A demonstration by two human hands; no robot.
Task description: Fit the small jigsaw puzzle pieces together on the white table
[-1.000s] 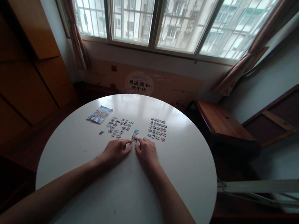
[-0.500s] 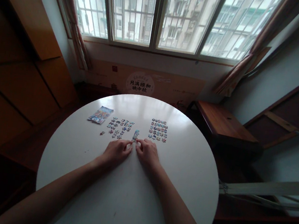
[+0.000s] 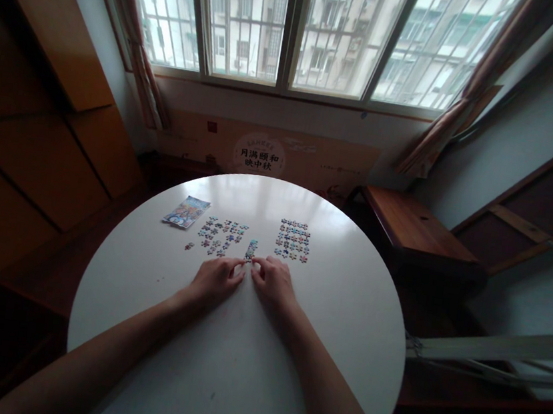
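Observation:
Both my hands rest on a round white table [image 3: 331,335], fingertips meeting at the near end of a short strip of joined jigsaw pieces [image 3: 250,249]. My left hand [image 3: 216,279] is curled, its fingers pinched at the strip's lower end. My right hand [image 3: 273,282] is curled too, with its fingertips pressed against the same spot. Left of the strip lies a loose scatter of puzzle pieces [image 3: 217,233]. To its right, more pieces [image 3: 292,240] are laid out in neat rows.
A small printed picture card [image 3: 186,211] lies at the table's far left. Behind the table are a barred window, curtains and a cardboard box with printed characters [image 3: 259,154]. A wooden stool [image 3: 407,230] stands to the right, and wooden cabinets fill the left side.
Hardly anything differs: the view shifted slightly, and both hands stay at the end of the joined strip.

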